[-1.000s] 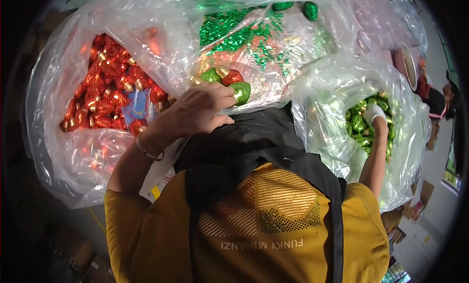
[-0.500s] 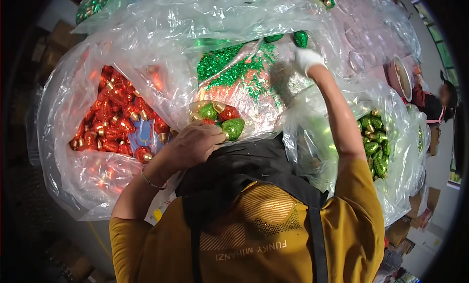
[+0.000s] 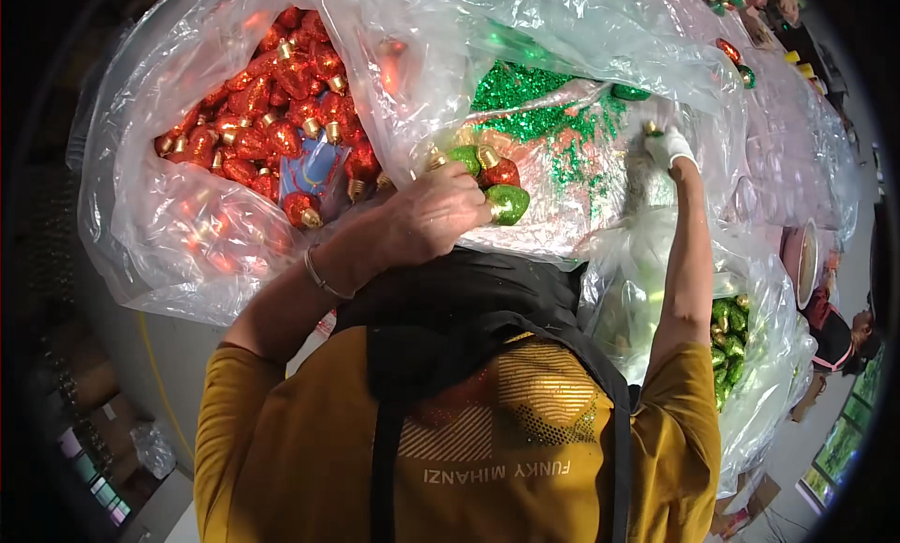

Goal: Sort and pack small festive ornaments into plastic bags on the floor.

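Note:
My bare left hand (image 3: pixel 439 213) is closed around a small bunch of glittery bulb-shaped ornaments near my apron. In the bunch are a light green bulb (image 3: pixel 507 205) and a red bulb (image 3: pixel 499 173) with gold caps. My right hand (image 3: pixel 669 150), in a white glove, reaches far out to the right. Its fingers close on a dark green bulb (image 3: pixel 653 133), mostly hidden, with the gold cap showing. Another dark green bulb (image 3: pixel 630 92) lies just left of that hand, by loose green glitter (image 3: pixel 525 93) on the plastic sheet.
A clear plastic bag (image 3: pixel 187 262) at left holds many red bulbs (image 3: pixel 251 142) and a blue piece (image 3: pixel 315 166). At lower right another bag holds light green bulbs (image 3: pixel 728 342). A red bulb (image 3: pixel 727 49) lies at far right. Another person (image 3: pixel 834 332) sits beyond a round tub (image 3: pixel 800 262).
My right hand has closed on a dark green bulb that lay beyond its fingertips. My left hand still holds its bunch. The whole view has shifted, with the bags appearing farther right.

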A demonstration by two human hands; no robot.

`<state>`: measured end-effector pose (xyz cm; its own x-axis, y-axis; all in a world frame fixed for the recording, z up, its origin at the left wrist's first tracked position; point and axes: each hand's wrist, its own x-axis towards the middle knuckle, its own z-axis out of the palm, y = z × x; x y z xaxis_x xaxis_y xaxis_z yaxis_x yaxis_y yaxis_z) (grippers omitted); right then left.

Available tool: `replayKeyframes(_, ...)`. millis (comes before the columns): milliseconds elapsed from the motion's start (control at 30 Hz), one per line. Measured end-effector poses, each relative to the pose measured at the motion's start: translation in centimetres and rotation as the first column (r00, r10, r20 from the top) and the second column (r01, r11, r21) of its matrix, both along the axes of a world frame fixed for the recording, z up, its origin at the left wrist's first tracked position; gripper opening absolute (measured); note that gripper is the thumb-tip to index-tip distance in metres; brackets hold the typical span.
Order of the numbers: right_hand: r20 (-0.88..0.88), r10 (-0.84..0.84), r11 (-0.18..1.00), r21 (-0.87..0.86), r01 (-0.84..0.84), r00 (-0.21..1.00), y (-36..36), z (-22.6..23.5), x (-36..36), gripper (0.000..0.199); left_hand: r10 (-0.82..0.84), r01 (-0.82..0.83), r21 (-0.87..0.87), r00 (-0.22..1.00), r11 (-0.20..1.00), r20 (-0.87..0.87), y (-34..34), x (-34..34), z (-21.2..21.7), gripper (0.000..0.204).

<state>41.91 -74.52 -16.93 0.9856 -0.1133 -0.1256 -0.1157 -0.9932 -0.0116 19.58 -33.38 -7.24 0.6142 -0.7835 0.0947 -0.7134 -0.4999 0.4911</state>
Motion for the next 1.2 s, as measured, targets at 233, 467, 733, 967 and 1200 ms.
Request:
replayKeyframes(233,0.156,0.388,0.093,0.974,-0.207,0.908,12.8,15.6,-14.0,0.051,-0.023,0.028,-0.081,0.998,0.996,0.055,0.2,0.2,-1.0,0.028)
replayKeyframes(467,-0.017,0.724,0.477,0.735,-0.483,0.689,21.5,18.3,-16.3,0.049,0.0,0.027,-0.149,0.984,0.988,0.18,0.7,-0.4,-1.3,0.029)
replayKeyframes(733,-0.039,0.741,0.633,0.373,-0.678,0.67,22.9,16.9,-17.5,0.039,0.096,-0.066,-0.574,0.995,0.816,0.022,1.3,-2.7,-4.7,0.025)
replayKeyframes(967,-0.122,0.807,0.584,0.316,-0.748,0.578,23.2,14.9,-16.5,0.033,0.006,0.072,-0.434,0.984,0.898,0.177,1.9,-0.9,-1.4,0.023)
replayKeyframes(1200,-0.249,0.841,0.541,0.411,-0.734,0.48,23.4,15.8,-15.1,0.032,0.015,-0.011,-0.224,1.0,0.975,0.02,1.2,-0.2,-0.2,0.017)
